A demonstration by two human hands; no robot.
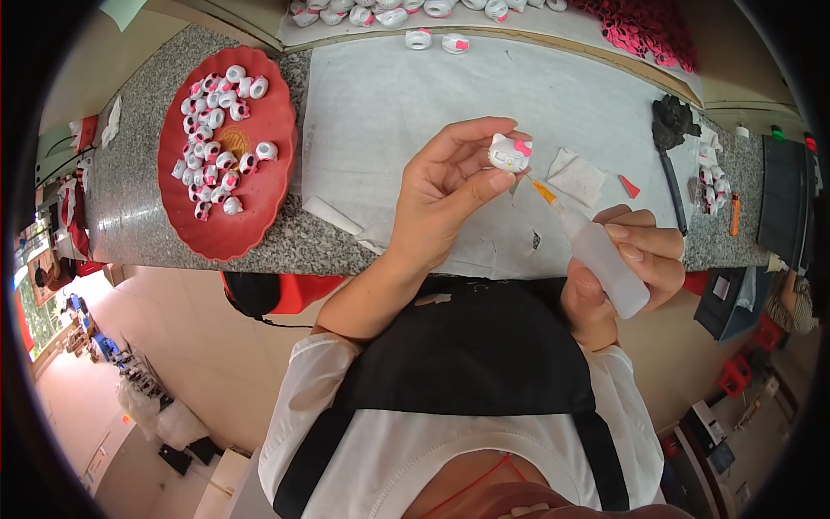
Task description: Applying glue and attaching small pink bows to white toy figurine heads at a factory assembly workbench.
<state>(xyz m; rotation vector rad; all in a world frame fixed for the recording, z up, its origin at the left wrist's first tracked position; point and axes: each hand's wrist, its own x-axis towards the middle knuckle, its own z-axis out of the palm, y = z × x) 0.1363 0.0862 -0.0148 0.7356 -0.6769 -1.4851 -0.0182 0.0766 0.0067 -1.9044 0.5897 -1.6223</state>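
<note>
Between the thumb and fingers of my left hand point(450, 186) is a small white cat-shaped head point(510, 153) with a pink bow, its face turned up. My right hand point(635, 255) grips a translucent white squeeze bottle point(608, 266), tilted up and leftward. An orange tip with a thin needle point(543, 191) points from the bottle toward the cat head's lower edge. Whether the needle touches the head, I cannot tell. Both hands are above a white paper sheet point(372, 130) on the table. A folded white cloth point(577, 176) lies just beyond the bottle's tip.
A red oval tray point(173, 212) at left bears several white-and-pink pieces. Two more pieces point(418, 39) sit at the sheet's far edge, below a shelf with white pieces and a pink pile point(635, 30). At right are a black-handled tool point(673, 190) and an orange stick point(735, 214).
</note>
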